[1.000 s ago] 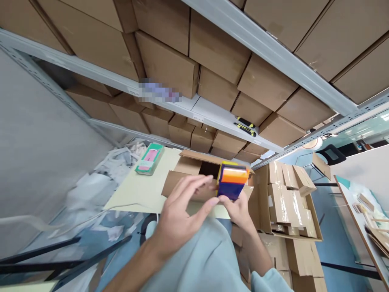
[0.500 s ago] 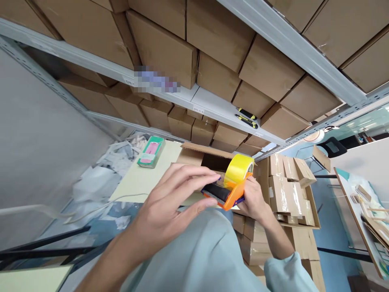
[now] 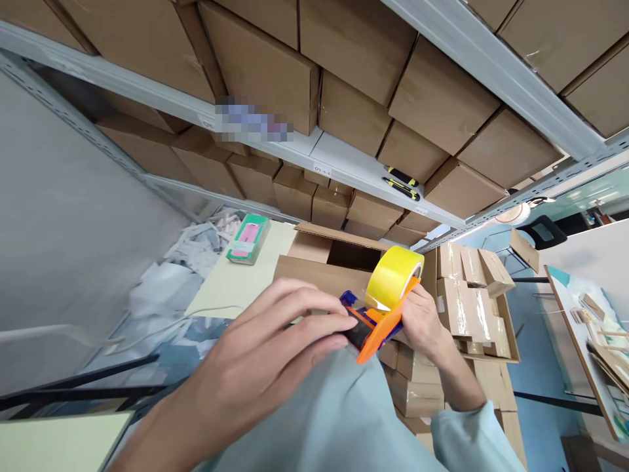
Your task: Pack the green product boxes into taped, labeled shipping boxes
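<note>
My right hand (image 3: pixel 423 320) is closed on an orange and blue tape dispenser (image 3: pixel 379 326) that carries a yellow tape roll (image 3: pixel 393 278). It holds the dispenser tilted just in front of my chest. My left hand (image 3: pixel 255 367) reaches to the dispenser's front end, fingers curled over the black part and thumb beneath it, pinching there. Right behind the dispenser an open cardboard box (image 3: pixel 314 265) stands on a pale table (image 3: pixel 230 292) with its flaps up.
A green and pink package (image 3: pixel 248 239) lies at the table's far left. Metal shelves (image 3: pixel 339 167) stacked with cartons rise behind, with two yellow-black utility knives (image 3: pixel 401 184) on one. A carton of folded boxes (image 3: pixel 474 301) stands to the right. White scraps (image 3: pixel 162 288) litter the floor at left.
The dispenser has turned from end-on to side-on and tilted, so the yellow roll shows. My left hand has closed in onto its front end. My view has shifted slightly downward.
</note>
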{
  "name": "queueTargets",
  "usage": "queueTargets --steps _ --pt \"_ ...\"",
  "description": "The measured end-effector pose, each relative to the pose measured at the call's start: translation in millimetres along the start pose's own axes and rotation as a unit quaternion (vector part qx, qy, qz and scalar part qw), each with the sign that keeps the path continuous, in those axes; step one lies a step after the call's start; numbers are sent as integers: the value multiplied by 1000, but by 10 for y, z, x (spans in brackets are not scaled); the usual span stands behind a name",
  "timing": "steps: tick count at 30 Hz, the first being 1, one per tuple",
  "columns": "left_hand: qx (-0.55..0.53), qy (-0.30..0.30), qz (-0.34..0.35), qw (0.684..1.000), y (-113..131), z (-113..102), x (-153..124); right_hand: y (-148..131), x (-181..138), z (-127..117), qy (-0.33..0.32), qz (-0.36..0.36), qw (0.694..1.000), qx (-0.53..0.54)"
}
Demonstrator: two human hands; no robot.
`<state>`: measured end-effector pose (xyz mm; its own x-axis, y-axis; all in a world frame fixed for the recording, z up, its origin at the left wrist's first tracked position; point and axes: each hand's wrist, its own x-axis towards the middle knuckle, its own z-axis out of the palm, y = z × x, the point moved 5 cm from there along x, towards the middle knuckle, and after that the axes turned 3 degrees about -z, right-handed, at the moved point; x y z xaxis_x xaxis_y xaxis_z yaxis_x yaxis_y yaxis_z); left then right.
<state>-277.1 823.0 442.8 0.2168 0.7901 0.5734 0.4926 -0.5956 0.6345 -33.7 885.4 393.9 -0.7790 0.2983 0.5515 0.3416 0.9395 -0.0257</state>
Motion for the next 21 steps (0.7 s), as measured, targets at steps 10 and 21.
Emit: queueTargets --steps 10,21 --pt "-10 -36 -13 999 96 -103 61 -90 151 -131 -18 -24 1000 -1" --pt "7 -43 -90 995 -43 -71 -155 -188 289 -137 -60 -45 997 2"
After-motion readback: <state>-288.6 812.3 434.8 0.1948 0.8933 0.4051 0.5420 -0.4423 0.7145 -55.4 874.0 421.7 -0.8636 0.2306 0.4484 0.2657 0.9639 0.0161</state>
